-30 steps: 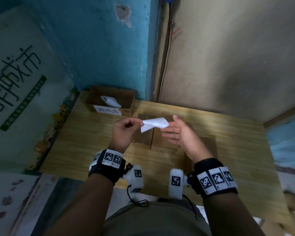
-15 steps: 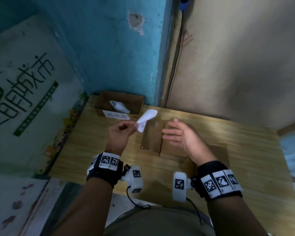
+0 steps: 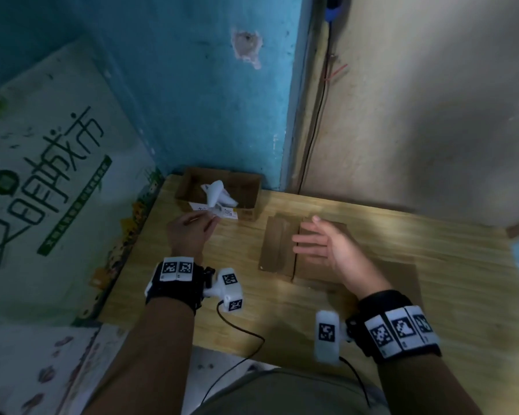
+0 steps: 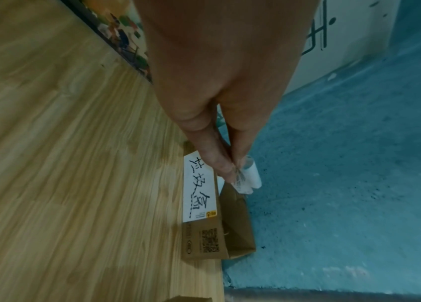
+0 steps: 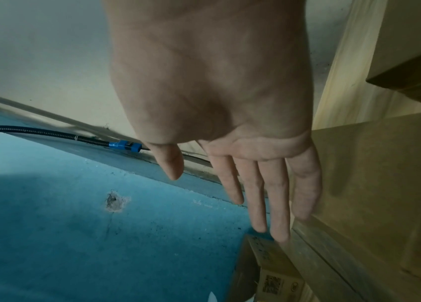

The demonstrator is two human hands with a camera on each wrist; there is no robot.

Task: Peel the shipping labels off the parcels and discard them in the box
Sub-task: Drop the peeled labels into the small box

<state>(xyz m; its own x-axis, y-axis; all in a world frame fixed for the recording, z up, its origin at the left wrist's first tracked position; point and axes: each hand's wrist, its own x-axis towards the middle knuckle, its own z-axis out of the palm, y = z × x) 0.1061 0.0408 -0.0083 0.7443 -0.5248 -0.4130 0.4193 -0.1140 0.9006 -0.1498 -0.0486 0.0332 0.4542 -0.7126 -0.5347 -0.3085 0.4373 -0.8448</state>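
My left hand pinches a peeled white label between thumb and fingers, and the paper sticks up over the front rim of the open cardboard box at the table's far left corner. The left wrist view shows the same pinch, my left hand on the curled label just above the box. Another crumpled label lies inside the box. My right hand hovers open, fingers straight, above two flat brown parcels lying side by side. The right hand holds nothing beside a parcel.
A white strip with handwriting is stuck on the box's front wall. The wooden table stands in a corner between a blue wall and a beige wall. A large printed carton leans at the left. A black cable runs down the corner.
My left hand has carried the peeled label left and away from the parcels to the box's front rim. The right hand has stayed open above the parcels.
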